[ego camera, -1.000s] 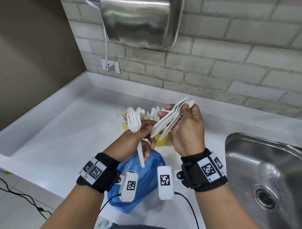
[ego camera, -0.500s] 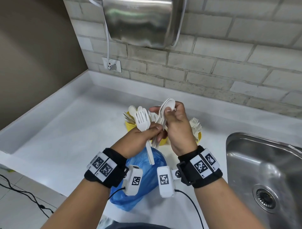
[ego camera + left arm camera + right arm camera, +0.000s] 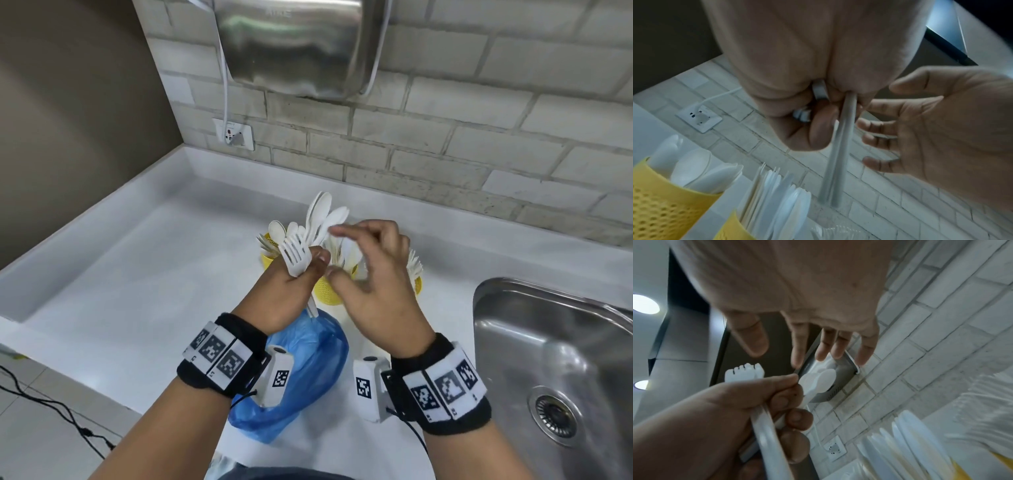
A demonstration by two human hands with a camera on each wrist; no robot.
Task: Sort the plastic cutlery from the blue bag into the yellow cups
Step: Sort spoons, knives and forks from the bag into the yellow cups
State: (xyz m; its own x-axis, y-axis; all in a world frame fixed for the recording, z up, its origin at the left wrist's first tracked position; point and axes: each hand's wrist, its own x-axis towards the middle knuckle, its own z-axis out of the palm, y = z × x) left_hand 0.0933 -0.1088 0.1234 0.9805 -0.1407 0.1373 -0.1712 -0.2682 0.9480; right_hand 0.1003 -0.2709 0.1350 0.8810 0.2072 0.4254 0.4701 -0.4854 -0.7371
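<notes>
Head view shows the left hand (image 3: 291, 284) gripping a fork (image 3: 295, 255) and several spoons (image 3: 320, 216) upright, probably to keep types apart; the right hand (image 3: 373, 274) hovers open beside them, above the yellow cups (image 3: 325, 293); the blue bag (image 3: 301, 370) lies on the desk (image 3: 144, 274).

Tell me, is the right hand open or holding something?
Open: the right hand has its fingers spread and empty, beside the cutlery the left hand grips.

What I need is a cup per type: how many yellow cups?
3: left cup beyond the left hand, middle cup between the hands, right cup behind the right hand; others may be hidden.
</notes>
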